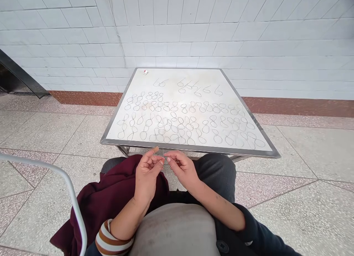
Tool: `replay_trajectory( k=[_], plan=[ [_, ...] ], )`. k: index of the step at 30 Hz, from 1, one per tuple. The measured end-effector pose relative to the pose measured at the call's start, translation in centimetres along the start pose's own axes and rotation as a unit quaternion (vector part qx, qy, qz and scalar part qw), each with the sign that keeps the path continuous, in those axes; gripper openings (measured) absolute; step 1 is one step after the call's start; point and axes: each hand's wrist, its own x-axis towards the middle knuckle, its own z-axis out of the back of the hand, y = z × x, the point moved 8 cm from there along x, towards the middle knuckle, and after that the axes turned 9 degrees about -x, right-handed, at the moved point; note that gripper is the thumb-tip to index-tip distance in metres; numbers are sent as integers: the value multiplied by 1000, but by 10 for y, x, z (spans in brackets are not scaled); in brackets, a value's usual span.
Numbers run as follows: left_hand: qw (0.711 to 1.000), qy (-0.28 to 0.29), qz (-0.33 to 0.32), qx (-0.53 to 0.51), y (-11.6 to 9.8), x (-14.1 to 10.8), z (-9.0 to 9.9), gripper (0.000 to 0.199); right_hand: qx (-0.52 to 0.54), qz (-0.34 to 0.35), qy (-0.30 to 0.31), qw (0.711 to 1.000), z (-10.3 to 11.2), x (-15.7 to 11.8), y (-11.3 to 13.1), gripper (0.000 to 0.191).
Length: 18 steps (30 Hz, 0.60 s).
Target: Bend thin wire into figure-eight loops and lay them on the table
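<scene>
My left hand (146, 173) and my right hand (186, 171) meet just below the table's near edge, fingertips almost touching. Each is closed in a pinch on a thin strand (163, 153), which looks like fine wire; a short piece stands up between them. Most of it is hidden by my fingers or too fine to follow. Tan tape wraps the tip of my left index finger. Beyond my hands, rows of thin figure-eight loops (204, 108) lie on the white table top (235, 143). Farther back are several pieces shaped like a six (218, 90).
A small white and red object (145, 72) sits at the table's far left corner. The table's grey metal rim (193, 148) borders my knees. Maroon cloth (110, 189) covers my left leg, and a curved pale tube (69, 186) rises at left. A tiled wall (177, 35) stands behind.
</scene>
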Motion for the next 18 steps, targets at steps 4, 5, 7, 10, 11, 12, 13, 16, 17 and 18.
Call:
replay_trajectory(
  k=[4, 5, 7, 10, 11, 12, 13, 16, 17, 18],
  plan=[
    [1000, -5, 4, 8, -1, 0, 0, 41, -1, -16, 8, 1000, 0, -1, 0, 18],
    [1000, -7, 3, 14, -1, 0, 1, 41, 2, -23, 11, 1000, -1, 0, 0, 18],
    [1000, -12, -2, 29, -2, 0, 3, 39, 11, -40, 17, 999, -1, 1, -2, 18],
    [999, -16, -4, 52, -4, 1, 4, 39, 37, -70, 21, 997, -1, 6, -5, 19],
    [998, -15, -2, 57, -4, 1, 4, 39, 51, -81, 24, 995, -1, 9, -6, 20],
    [998, -13, 1, 61, -4, 1, 3, 40, 68, -93, 30, 993, -2, 11, -7, 20],
    [998, -8, 6, 64, -3, 0, 2, 40, 88, -105, 38, 990, -3, 13, -9, 20],
    [998, 12, 21, 64, -1, 0, -3, 39, 151, -143, 59, 976, -9, 16, -13, 18],
    [998, 17, 25, 63, 0, 0, -4, 39, 169, -155, 63, 971, -11, 16, -15, 18],
    [997, 20, 28, 63, 1, 1, -4, 38, 185, -165, 64, 967, -12, 16, -17, 19]
  ],
)
